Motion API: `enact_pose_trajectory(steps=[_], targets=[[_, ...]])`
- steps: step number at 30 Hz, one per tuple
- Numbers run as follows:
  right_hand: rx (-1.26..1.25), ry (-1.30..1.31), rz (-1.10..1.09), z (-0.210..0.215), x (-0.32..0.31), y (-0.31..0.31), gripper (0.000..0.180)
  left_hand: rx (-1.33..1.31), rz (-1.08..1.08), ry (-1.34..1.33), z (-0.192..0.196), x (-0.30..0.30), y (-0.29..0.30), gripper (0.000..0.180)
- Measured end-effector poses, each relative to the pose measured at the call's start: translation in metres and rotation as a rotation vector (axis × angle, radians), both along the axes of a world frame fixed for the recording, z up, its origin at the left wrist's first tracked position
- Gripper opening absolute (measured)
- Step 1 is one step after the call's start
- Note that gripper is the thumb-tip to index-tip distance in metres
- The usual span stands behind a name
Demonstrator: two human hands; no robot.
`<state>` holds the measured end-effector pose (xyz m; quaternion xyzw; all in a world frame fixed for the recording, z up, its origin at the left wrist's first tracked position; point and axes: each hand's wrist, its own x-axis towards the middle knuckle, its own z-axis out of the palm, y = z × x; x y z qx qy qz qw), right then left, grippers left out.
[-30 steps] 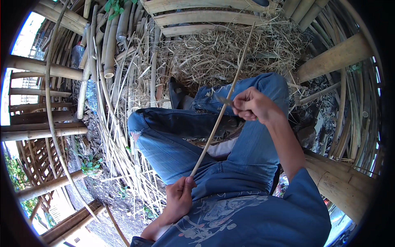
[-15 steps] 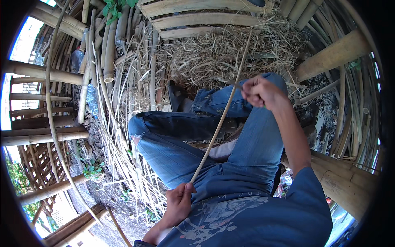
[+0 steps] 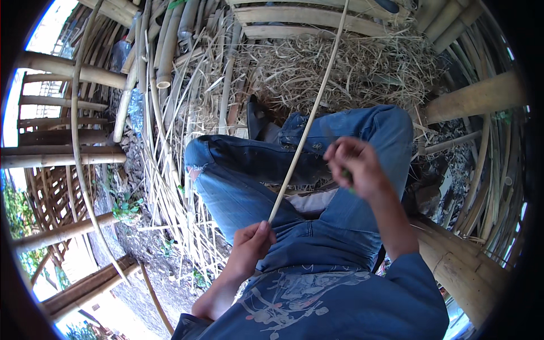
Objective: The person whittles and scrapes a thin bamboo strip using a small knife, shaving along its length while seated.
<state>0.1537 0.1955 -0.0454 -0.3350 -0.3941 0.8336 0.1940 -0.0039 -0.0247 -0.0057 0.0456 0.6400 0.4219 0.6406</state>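
Note:
A long, thin bamboo strip (image 3: 309,122) slants from my lap up past the far edge of the view. My left hand (image 3: 251,245) is closed round its near end, thumb on top, in front of my waist. To the right of the strip, apart from it, my right hand (image 3: 357,167) is closed on a knife (image 3: 327,133). The narrow dark blade is blurred and points up and left; a bit of green shows below the fingers. Under both hands are my crossed legs in blue jeans (image 3: 362,198).
Curled bamboo shavings (image 3: 317,68) cover the ground ahead, before a slatted bamboo panel (image 3: 311,18). Split strips (image 3: 164,198) lie in a heap on the left. Thick bamboo poles (image 3: 476,105) stand close on the right, and a plastic bottle (image 3: 136,110) lies at the left.
My right hand with the knife has come away from the strip, back toward my body. The left hand keeps its grip and is slightly higher, and the strip's far end reaches farther up the view.

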Motion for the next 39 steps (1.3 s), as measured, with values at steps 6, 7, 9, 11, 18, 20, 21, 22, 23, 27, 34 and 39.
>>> enact_pose_trajectory(steps=[6,7,9,11,18,20,21,22,23,27,34,39], targets=[[0.578,-0.136,0.295,-0.004,-0.02,-0.071,0.025,-0.047,0.116,-0.17,-0.009,0.0,0.035,0.038],[0.824,-0.182,0.267,-0.004,-0.022,-0.074,0.026,-0.049,0.117,-0.173,-0.012,-0.001,0.036,0.038],[1.066,-0.232,0.237,-0.006,-0.025,-0.079,0.028,0.008,0.099,-0.257,-0.017,-0.001,0.036,0.037],[1.294,-0.283,0.196,-0.009,-0.026,-0.08,0.028,-0.003,0.113,-0.298,-0.017,0.0,0.039,0.038],[1.399,-0.324,0.173,-0.015,-0.027,-0.072,0.029,0.044,0.085,-0.272,-0.012,0.009,0.039,0.041],[1.426,-0.302,0.154,-0.016,-0.027,-0.071,0.03,0.036,0.069,-0.246,-0.01,0.008,0.04,0.042],[1.426,-0.303,0.154,-0.016,-0.027,-0.071,0.03,0.028,0.053,-0.218,-0.009,0.007,0.04,0.043],[1.453,-0.308,0.138,-0.016,-0.027,-0.07,0.031,0.029,0.053,-0.219,-0.008,0.008,0.04,0.043],[1.479,-0.313,0.122,-0.015,-0.028,-0.07,0.032,0.038,0.04,-0.188,-0.008,0.008,0.04,0.044],[1.532,-0.331,0.079,-0.014,-0.029,-0.067,0.034,0.068,-0.007,-0.091,-0.006,0.01,0.04,0.046],[1.619,-0.403,-0.018,-0.013,-0.026,-0.056,0.035,0.067,-0.064,-0.019,0.002,0.012,0.041,0.049],[1.582,-0.476,-0.168,-0.012,-0.02,-0.034,0.031,0.026,-0.143,-0.002,0.003,0.018,0.035,0.047]])
